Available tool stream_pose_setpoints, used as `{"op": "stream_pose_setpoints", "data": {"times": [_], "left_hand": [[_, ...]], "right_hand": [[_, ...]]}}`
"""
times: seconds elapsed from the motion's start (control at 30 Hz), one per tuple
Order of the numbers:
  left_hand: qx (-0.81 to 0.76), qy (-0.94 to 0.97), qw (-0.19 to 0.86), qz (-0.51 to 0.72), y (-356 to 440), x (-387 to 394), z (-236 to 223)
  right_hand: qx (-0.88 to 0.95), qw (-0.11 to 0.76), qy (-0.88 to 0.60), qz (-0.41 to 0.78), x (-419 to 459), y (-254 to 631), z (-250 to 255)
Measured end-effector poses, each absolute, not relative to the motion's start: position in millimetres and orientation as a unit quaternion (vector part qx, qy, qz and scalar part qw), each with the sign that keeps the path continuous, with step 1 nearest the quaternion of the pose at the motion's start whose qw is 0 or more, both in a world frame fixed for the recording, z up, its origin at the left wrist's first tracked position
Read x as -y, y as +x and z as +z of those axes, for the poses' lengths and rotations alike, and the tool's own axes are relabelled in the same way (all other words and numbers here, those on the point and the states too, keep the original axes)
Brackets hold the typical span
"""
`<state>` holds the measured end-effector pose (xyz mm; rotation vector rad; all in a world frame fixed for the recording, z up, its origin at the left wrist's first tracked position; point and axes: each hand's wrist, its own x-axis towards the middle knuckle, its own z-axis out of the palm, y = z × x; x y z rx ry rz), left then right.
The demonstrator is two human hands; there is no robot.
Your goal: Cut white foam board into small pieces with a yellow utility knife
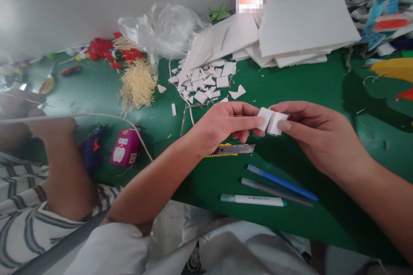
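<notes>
My left hand [229,120] pinches a small white foam piece [264,118] between thumb and fingers. A second white foam piece [277,122] is gripped by my right hand [319,131], close against the first; whether they are joined I cannot tell. Below my left wrist lies a yellow box cutter [238,149] with its blade out, partly covered by the hand. Nearer my body are a blue pen [284,182], a grey pen [274,191] and a white marker with teal ends [253,199]. Several cut foam scraps [206,81] lie beyond my hands.
White foam sheets [306,16] are stacked at the back, with a clear plastic bag [164,29] beside them. Pale shredded fibre [138,83] and a purple power adapter [125,147] with a white cable sit leftward. Another person's arm [64,163] rests at the left. Coloured scraps [387,21] fill the right back.
</notes>
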<state>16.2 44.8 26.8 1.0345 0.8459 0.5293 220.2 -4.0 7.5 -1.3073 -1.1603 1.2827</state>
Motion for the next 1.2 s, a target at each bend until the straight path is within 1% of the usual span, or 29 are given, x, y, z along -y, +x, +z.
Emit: {"op": "stream_pose_setpoints", "data": {"times": [0.07, 0.1, 0.13, 0.17, 0.2, 0.23, 0.3, 0.33, 0.4, 0.5, 0.53, 0.63, 0.77, 0.83, 0.93, 1.03, 1.2], "left_hand": [[-0.38, 0.446, 0.776, 0.235, 15, -47, 27], [-0.393, 0.446, 0.768, 0.238, 14, -49, 27], [-0.419, 0.46, 0.744, 0.245, 12, -52, 27], [-0.454, 0.491, 0.696, 0.26, 8, -55, 26], [-0.494, 0.537, 0.624, 0.281, 3, -60, 25], [-0.532, 0.588, 0.529, 0.302, -3, -66, 24], [-0.587, 0.675, 0.292, 0.339, -17, -78, 22], [-0.612, 0.692, 0.196, 0.33, -24, -84, 22], [-0.651, 0.711, 0.103, 0.247, -34, -92, 25], [-0.672, 0.733, 0.018, 0.107, -33, -85, 38], [-0.665, 0.745, 0.008, 0.056, -29, -78, 44], [-0.599, 0.791, 0.054, -0.113, -13, -47, 61], [-0.431, 0.87, 0.091, -0.223, 3, -15, 70], [-0.397, 0.88, 0.087, -0.246, 6, -10, 68], [-0.388, 0.886, 0.071, -0.243, 7, -11, 64], [-0.391, 0.888, 0.074, -0.23, 7, -12, 62], [-0.404, 0.881, 0.07, -0.238, 9, -10, 61]], "right_hand": [[0.428, 0.477, -0.516, 0.568, 2, 220, 8], [0.417, 0.478, -0.517, 0.574, 1, 221, 9], [0.418, 0.476, -0.527, 0.566, 1, 221, 9], [0.431, 0.468, -0.547, 0.544, 1, 222, 9], [0.452, 0.452, -0.574, 0.512, 1, 223, 9], [0.476, 0.429, -0.604, 0.474, 1, 224, 9], [0.517, 0.379, -0.649, 0.409, 1, 227, 10], [0.531, 0.359, -0.661, 0.39, 1, 227, 10], [0.548, 0.337, -0.671, 0.369, 1, 229, 10], [0.57, 0.32, -0.674, 0.344, 0, 230, 9], [0.579, 0.317, -0.673, 0.334, -1, 231, 7], [0.622, 0.31, -0.655, 0.296, -2, 234, 2], [0.716, 0.301, -0.599, 0.196, -5, 241, -5], [0.754, 0.293, -0.572, 0.139, -5, 246, -8], [0.8, 0.269, -0.53, 0.084, -5, 252, -12], [0.819, 0.24, -0.519, 0.059, -4, 256, -18], [0.828, 0.226, -0.511, 0.048, -4, 253, -20]]}}
